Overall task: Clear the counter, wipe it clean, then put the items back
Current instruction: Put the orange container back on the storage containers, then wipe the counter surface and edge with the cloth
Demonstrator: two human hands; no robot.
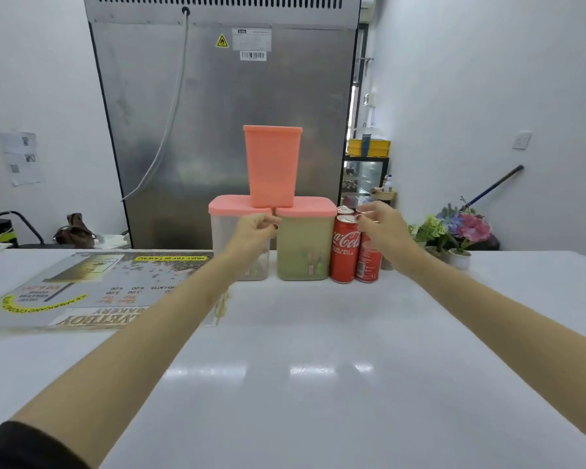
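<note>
Two clear containers with pink lids stand side by side at the counter's back edge: the left container (pixel 229 238) and the right container (pixel 305 245), which has pale green contents. A pink container (pixel 272 164) sits on top of both. Red cola cans (pixel 344 252) stand just to their right. My left hand (pixel 256 228) is curled at the left container's right front corner, just under its lid. My right hand (pixel 379 221) has its fingers curled over the top of the right-hand can (pixel 367 262).
A laminated menu placard (pixel 82 286) lies flat on the left of the white counter (pixel 318 367). Potted flowers (pixel 454 231) stand at the back right. A steel refrigerator (pixel 224 113) rises behind the counter.
</note>
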